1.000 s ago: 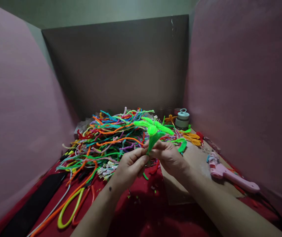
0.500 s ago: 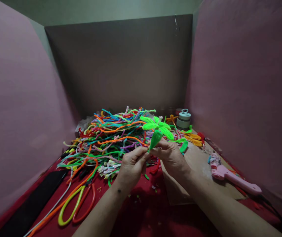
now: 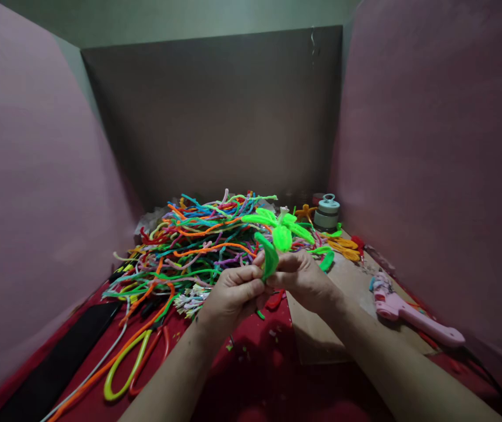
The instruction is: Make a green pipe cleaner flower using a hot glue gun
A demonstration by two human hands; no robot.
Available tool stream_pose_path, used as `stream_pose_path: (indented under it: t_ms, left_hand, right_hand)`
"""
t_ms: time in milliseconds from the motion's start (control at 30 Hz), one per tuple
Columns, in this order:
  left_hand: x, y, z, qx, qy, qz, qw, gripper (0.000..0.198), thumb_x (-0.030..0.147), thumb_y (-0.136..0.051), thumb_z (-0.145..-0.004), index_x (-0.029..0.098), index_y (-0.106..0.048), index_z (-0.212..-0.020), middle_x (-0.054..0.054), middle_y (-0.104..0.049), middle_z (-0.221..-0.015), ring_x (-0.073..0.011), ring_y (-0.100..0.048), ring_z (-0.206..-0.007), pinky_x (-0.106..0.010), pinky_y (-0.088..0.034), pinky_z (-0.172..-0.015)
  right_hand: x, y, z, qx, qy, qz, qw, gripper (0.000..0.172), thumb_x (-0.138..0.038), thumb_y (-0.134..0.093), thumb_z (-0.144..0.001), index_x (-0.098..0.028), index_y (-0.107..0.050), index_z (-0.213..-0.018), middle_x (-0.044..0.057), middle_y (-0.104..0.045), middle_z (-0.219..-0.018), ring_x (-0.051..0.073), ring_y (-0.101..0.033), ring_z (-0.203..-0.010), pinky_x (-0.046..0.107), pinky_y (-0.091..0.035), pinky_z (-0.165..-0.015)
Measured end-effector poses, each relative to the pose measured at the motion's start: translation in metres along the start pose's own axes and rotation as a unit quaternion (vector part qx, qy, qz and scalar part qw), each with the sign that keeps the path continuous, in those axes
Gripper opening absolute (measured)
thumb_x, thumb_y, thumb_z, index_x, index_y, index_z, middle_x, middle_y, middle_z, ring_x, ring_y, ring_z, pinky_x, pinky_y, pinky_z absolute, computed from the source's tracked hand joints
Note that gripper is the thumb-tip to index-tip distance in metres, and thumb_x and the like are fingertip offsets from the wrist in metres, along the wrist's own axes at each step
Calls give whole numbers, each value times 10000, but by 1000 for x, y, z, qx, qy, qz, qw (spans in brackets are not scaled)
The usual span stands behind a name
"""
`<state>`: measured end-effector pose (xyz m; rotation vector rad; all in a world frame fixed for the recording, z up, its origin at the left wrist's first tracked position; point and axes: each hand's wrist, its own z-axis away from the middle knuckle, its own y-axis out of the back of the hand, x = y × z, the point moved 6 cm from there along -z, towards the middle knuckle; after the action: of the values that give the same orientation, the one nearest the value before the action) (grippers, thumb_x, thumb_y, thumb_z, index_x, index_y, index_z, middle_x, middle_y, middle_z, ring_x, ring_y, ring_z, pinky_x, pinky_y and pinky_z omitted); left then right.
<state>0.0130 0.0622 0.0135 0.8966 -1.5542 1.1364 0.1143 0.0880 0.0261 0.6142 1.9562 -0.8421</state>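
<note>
- Pinching a dark green leaf narrowly between thumb and fingertips of the left hand, at the centre of the frame.
- Pinching just as narrowly at the leaf's lower end with thumb and fingertips of the right hand, slightly right of centre.
- Pointing the leaf's tip toward the upper left of the frame.
- Showing a bright green flower just above the right hand; not being able to tell about any join to the leaf behind the fingers.
- Seeing red cloth spreading across the bottom of the frame, with small scraps lying below the hands.
- Seeing a black strip and a yellow handle looping beside a red handle, at lower left.
- Seeing a pink tool lying partly on a tan board, at lower right.
- Seeing pale stems bunching just left of the left hand.
- Looking past the hands at coloured pipe cleaners heaping left of centre.
- Seeing orange loops lying near a grey jar, right of centre.
- Facing a dark grey panel across the upper middle.
</note>
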Motion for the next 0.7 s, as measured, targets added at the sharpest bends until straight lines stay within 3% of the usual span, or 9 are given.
stream_pose_path:
  t_ms: [200, 333, 500, 600, 700]
  left_hand:
    - [-2, -2, 2, -58, 2, 18, 998, 265, 329, -700, -642, 106, -581, -564, 7, -474, -442, -58, -373, -404, -200, -201, -406]
    - [-2, -1, 0, -64, -2, 9, 998, 279, 349, -686, -659, 119, -558, -566, 15, -465, -438, -59, -365, -396, -200, -206, -404]
    - [5, 3, -2, 18, -23, -123, 992, 217, 328, -599, -764, 131, -591, -675, 29, -490, -520, -39, -342, -381, -190, -231, -392]
    - [12, 2, -1, 78, -73, -215, 971, 167, 311, -585, -774, 150, -624, -799, 42, -487, -532, -56, -379, -400, -195, -289, -408]
    - [17, 2, 3, 132, -128, -269, 945, 162, 308, -581, -775, 156, -633, -758, 50, -447, -490, -68, -391, -436, -197, -308, -438]
  right_hand:
    - [-1, -4, 1, -25, -15, 45, 999, 111, -244, -735, -644, -211, -734, -750, 45, -591, -908, 173, -554, -812, 300, -484, -645]
    - [-7, -4, 1, -3, 29, 65, 997, 54, -221, -728, -656, -231, -735, -709, 40, -582, -938, 186, -529, -918, 302, -477, -729]
    - [-12, 3, -1, 86, 82, 23, 993, 32, -220, -742, -624, -219, -718, -646, 15, -533, -838, 143, -509, -801, 267, -462, -694]
    - [-6, 8, -1, 139, 93, 12, 986, 42, -203, -748, -607, -214, -707, -614, 2, -508, -801, 130, -495, -759, 255, -443, -665]
    - [0, 10, -1, 174, 95, 35, 979, 56, -188, -740, -612, -212, -691, -597, -1, -517, -816, 130, -491, -771, 258, -431, -688]
